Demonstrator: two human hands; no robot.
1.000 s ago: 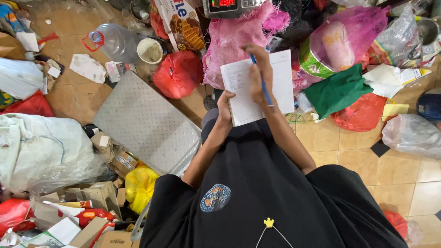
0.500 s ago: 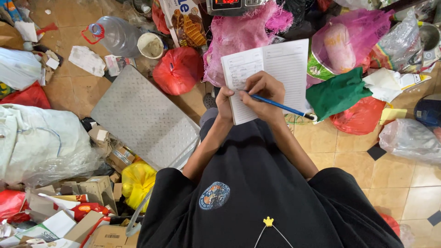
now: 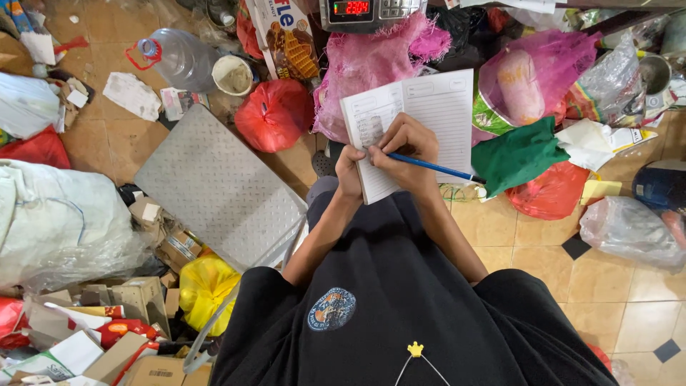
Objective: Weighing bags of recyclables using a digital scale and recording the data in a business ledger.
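An open lined notebook [image 3: 429, 114] is held up in front of me. My left hand [image 3: 350, 175] grips its lower left edge from below. My right hand [image 3: 404, 146] rests on the left page and holds a blue pen [image 3: 436, 169], its tip on the paper and its barrel pointing right. Handwriting shows on the left page; the right page looks blank. I wear a black shirt with a round badge.
A grey metal scale platform [image 3: 218, 189] lies on the tiled floor at left, its red-digit display [image 3: 364, 11] at the top. Around are a pink mesh sack [image 3: 371, 61], red bags [image 3: 275, 114], a water jug [image 3: 179, 57], a green cloth [image 3: 518, 154], cardboard boxes [image 3: 128, 300].
The notebook has opened from one visible page to a two-page spread. My right hand has come down onto the left page, and the pen has swung from upright to pointing right.
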